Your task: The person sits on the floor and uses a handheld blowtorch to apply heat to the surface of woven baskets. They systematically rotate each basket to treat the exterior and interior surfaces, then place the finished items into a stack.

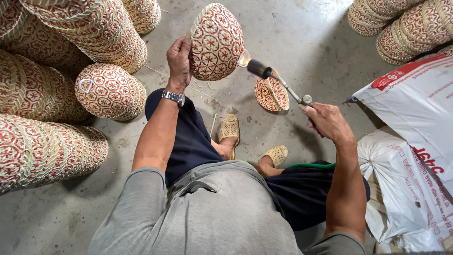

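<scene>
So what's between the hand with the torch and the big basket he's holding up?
The head view shows the torch itself spanning from the right hand to the basket; a small basket lies on the floor below.

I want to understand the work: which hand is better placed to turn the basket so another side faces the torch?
Left. The left hand already grips the woven basket by its edge. The right hand is occupied holding the torch, whose nozzle points at the basket's side.

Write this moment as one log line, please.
left hand: holds woven basket | right hand: holds torch, nozzle at basket
</scene>
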